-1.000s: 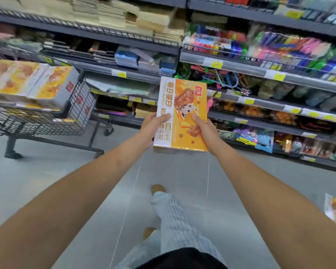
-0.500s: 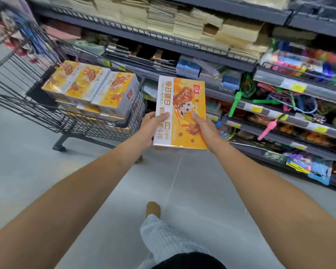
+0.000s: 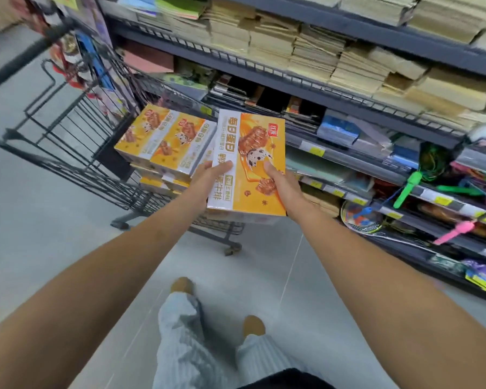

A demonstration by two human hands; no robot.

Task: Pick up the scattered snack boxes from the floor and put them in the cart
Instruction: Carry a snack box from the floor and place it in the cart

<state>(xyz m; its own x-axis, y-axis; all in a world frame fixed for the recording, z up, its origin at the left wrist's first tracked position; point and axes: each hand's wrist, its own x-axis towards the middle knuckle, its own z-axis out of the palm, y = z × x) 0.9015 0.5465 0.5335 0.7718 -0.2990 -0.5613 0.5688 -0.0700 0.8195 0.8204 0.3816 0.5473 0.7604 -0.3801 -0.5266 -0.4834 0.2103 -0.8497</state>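
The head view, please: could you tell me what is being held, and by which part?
An orange snack box, held upright in front of the person. The left hand grips its lower left edge, and the right hand its lower right edge.

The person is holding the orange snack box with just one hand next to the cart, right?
Not one hand, two. The head view shows the left hand and the right hand both gripping the orange snack box next to the cart.

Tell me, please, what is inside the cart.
Orange snack boxes lie stacked in the cart, at least two layers. The held box hides the stack's right side.
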